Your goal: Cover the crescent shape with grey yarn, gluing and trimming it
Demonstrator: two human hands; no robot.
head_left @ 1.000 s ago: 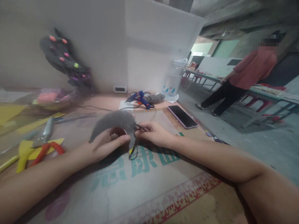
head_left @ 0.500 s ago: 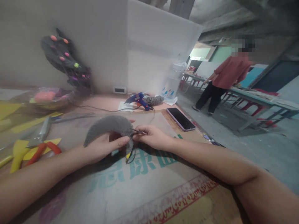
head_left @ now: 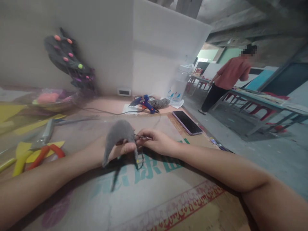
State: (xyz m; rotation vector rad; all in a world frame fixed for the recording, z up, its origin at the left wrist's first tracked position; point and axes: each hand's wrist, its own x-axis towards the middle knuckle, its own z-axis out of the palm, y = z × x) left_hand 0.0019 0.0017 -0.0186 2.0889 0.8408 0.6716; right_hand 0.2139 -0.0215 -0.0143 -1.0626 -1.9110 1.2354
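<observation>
My left hand (head_left: 115, 150) grips a curved piece of grey felt (head_left: 117, 134) that droops over its fingers, just above the printed sack cloth (head_left: 149, 195) covering the table. My right hand (head_left: 156, 141) is pinched on a thin dark needle-like tool (head_left: 141, 137) whose tip touches the felt's right edge. A dark thread with a yellow bit (head_left: 138, 160) hangs below the felt.
Orange-handled scissors (head_left: 45, 152) and yellow felt scraps lie at the left. A blue glue gun (head_left: 144, 102), twine and a phone (head_left: 187, 122) lie behind my hands. A black felt ornament (head_left: 69, 64) leans on the wall. A person in a red shirt (head_left: 228, 77) stands by far tables.
The grey felt has turned in my left hand, its long end now hanging down toward me instead of stretching left. The person at the back has moved a little.
</observation>
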